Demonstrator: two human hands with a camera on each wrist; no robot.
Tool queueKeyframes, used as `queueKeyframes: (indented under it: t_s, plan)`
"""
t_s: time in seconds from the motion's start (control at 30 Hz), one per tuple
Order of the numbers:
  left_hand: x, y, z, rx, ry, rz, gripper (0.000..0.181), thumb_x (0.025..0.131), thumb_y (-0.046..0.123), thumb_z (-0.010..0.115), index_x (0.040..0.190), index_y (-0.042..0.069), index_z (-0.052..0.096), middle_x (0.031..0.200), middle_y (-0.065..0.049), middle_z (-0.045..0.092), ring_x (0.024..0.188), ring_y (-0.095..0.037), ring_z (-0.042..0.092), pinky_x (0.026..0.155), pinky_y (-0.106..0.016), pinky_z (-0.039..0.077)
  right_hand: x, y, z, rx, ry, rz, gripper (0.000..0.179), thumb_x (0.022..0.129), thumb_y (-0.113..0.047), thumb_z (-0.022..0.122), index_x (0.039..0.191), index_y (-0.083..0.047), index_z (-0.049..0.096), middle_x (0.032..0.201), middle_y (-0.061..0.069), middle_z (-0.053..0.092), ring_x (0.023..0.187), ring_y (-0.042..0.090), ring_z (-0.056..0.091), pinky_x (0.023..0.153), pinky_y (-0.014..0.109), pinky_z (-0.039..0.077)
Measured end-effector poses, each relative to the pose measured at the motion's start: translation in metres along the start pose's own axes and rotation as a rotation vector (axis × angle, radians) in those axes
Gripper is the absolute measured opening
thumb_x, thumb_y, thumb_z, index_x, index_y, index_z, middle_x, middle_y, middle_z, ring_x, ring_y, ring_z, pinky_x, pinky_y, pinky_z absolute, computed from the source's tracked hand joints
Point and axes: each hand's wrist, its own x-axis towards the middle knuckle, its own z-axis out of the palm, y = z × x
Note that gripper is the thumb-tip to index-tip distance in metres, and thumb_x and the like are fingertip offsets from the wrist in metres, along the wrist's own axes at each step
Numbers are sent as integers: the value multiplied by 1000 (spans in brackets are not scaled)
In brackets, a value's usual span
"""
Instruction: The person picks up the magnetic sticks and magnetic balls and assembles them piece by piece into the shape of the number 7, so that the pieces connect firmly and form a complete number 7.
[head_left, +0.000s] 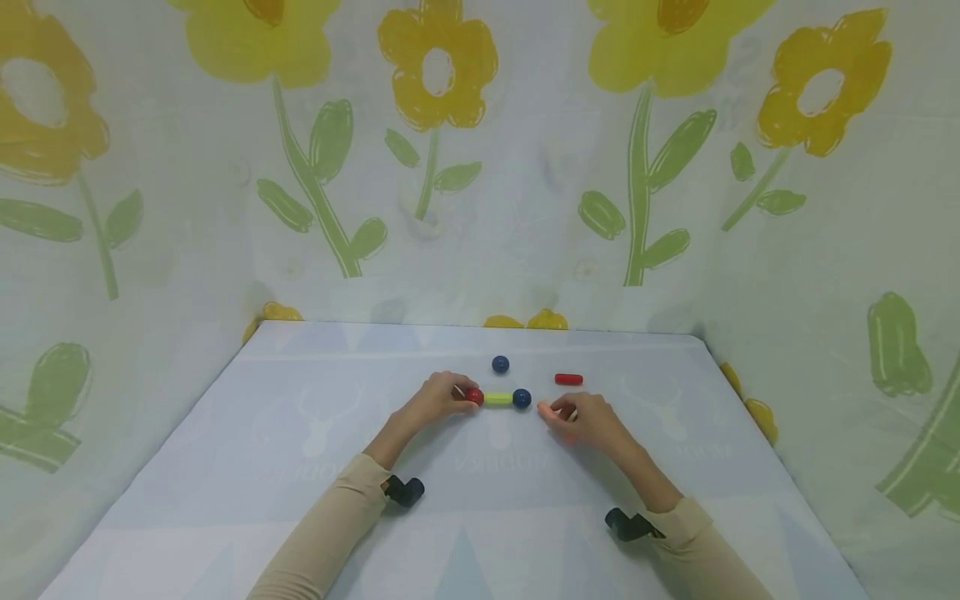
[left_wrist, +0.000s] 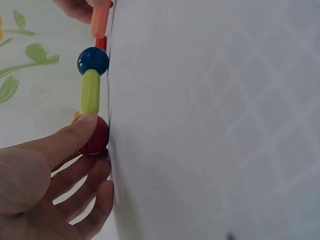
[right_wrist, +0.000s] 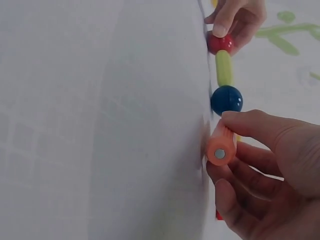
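My left hand [head_left: 437,398] pinches a red ball [left_wrist: 98,136] between thumb and fingers. From that ball a yellow-green rod [head_left: 498,399] runs to the right, with a dark blue ball [head_left: 522,398] at its other end, the three in one line along the table. My right hand [head_left: 588,421] pinches an orange magnetic rod [right_wrist: 221,145] just right of the blue ball; a silver disc shows in the rod's near end in the right wrist view. In the head view a small gap separates the rod's tip from the blue ball. Fingers cover part of the orange rod.
Behind the row, a second dark blue ball [head_left: 500,364] lies on the table. A red rod [head_left: 568,379] lies behind my right hand. The pale patterned table [head_left: 480,542] ends at a flower-printed cloth wall [head_left: 510,208].
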Motion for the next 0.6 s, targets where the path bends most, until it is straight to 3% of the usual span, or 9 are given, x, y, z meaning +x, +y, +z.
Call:
queueKeyframes:
  t_s: [0.27,0.6]
  plan:
    - [0,1,-2,-1,-5,-1,37,85,22,77,119,11,70,110,-4,71,90,-14,60,84,-28,54,-4,0,2,40,-2,35,31,87,-26,74,110,-5,72,89,5,71,72,13,57,58,24,50]
    - [-1,1,-3,-9,-6,-4,36,84,21,77,119,11,70,109,-5,72,88,-13,61,83,-28,54,-3,-4,6,96,-63,109,34,87,-27,73,113,-5,72,91,5,71,75,14,58,61,24,49]
